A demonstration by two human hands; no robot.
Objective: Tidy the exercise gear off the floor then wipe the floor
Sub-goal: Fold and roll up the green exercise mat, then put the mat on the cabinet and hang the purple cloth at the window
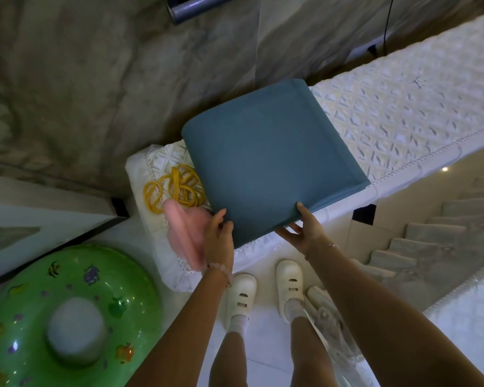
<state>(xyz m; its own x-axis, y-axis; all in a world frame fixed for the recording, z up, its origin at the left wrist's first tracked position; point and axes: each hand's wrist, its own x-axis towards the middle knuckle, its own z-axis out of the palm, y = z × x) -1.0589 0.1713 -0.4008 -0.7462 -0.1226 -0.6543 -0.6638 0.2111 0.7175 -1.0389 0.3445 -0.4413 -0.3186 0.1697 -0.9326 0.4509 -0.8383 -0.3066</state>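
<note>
Over the quilted cover, left hand and right hand gripping blue mat.

The folded blue mat fills the near end of the bench, with a yellow rope and a blurred pink thing crowding its left side. To the mat's right the bench top lies open. A green swim ring takes up the floor at left.

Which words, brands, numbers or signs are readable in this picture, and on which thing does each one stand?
None can be read.
The blue mat is plain.
The green swim ring carries only small fish pictures, no letters.
The white shoes show no brand.
</note>
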